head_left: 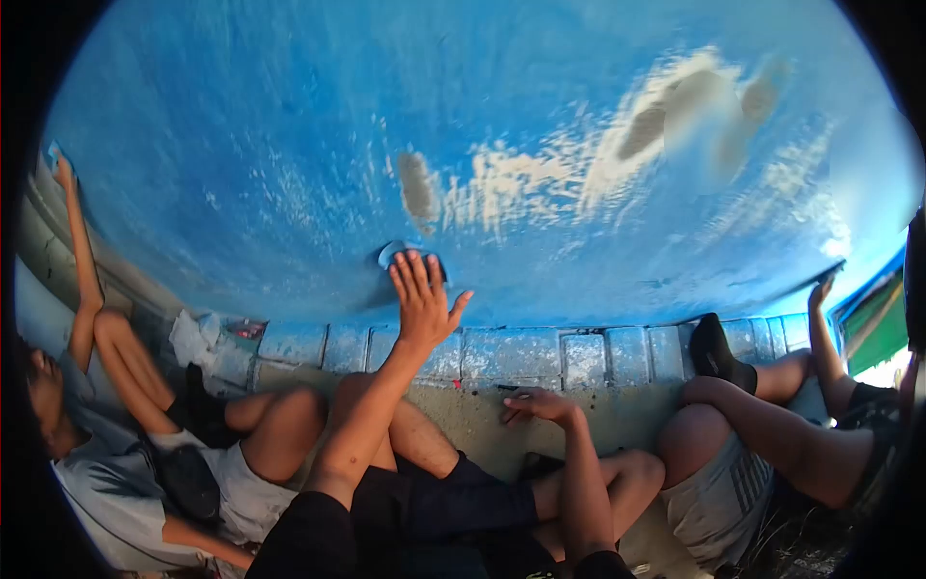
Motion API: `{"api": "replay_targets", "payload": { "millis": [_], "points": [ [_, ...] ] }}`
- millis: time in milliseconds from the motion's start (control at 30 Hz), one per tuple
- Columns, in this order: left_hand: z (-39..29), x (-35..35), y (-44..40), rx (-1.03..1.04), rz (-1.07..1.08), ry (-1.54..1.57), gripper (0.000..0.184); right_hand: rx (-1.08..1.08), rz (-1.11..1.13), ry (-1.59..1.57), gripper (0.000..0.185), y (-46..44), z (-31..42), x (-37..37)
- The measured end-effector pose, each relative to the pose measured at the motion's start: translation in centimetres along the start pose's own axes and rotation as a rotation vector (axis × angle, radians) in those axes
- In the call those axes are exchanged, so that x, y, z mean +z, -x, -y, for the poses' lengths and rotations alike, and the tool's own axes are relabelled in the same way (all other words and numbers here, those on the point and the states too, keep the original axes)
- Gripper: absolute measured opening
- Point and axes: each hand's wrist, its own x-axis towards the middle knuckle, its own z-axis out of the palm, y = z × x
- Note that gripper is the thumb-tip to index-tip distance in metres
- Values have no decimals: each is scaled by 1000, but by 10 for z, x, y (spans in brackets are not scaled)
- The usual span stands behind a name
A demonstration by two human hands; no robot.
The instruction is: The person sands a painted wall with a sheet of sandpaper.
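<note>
My left hand [422, 297] lies against the blue painted wall [289, 232], fingers flat and thumb spread. Beneath its fingers is a piece of sandpaper [389, 253] dusted blue, pressed to the wall and mostly covered by the hand. Pale scraped paint and a grey bare patch [418, 188] show just above it. My right hand [540, 405] hangs loosely above my bent legs, away from the wall, its fingers partly stretched and nothing visible in them. A small dark object [507, 388] lies on the ledge beyond its fingertips.
A row of blue-stained bricks [511, 355] edges the wall's foot. Crumpled white plastic [196, 338] lies at left. Seated people [106, 492] flank me on both sides; the right one's hand [821, 291] holds a dark flat tool [815, 278] to the wall.
</note>
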Motion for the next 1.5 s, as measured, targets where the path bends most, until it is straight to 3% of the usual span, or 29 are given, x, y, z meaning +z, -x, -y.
{"api": "replay_targets", "payload": {
  "millis": [67,100,133,167,267,300,333,433,500,600,633,767,833,933,1067,1133,1300,1433,1500],
  "points": [
    [4,-9,1,-40,92,76,91,-140,63,49,44,-34,-38,-2],
    [1,-12,1,-8,-18,-1,92,-236,171,252,38,-57,-56,-9],
    [1,-13,1,31,-78,36,91,-244,85,608,35,-54,-45,-4],
    [6,-12,0,26,-23,11,89,-781,-70,1141,31,-75,-76,-7],
    [1,-55,-43,181,-211,-26,84,-330,-239,406,37,-30,-45,12],
    [0,-74,-58,192,-253,-64,82,-337,-311,248,39,-26,-45,20],
    [-4,-90,-78,217,-304,-45,80,-354,-329,237,39,-25,-46,19],
    [-12,-133,-136,218,-428,-50,78,-461,-181,708,35,-65,-69,5],
    [-6,-149,-164,184,-480,-46,79,-597,-289,547,31,-103,-105,2],
    [2,-142,-168,132,-505,22,83,-403,-151,381,31,-46,-65,10],
    [2,-131,-153,105,-460,62,86,-311,-139,202,32,-44,-64,12],
    [4,-73,-70,116,-203,6,91,-294,-231,353,35,-25,-48,14],
    [13,-57,-30,163,47,-68,92,-244,-221,368,36,-27,-50,12],
    [15,-83,-48,153,56,-147,91,-298,-278,336,38,-21,-50,18],
    [14,-155,-164,48,-312,41,89,-270,-281,393,39,-13,-39,19],
    [12,-190,-212,9,-414,80,89,-186,-214,247,42,-15,-36,17],
    [6,-174,-210,8,-472,108,90,-138,-204,143,41,-11,-28,14],
    [-9,-101,-102,93,-169,71,92,-177,-198,181,41,-8,-28,17],
    [-6,-65,-50,242,49,8,91,-203,-203,153,42,-13,-36,22]
  ]
}}
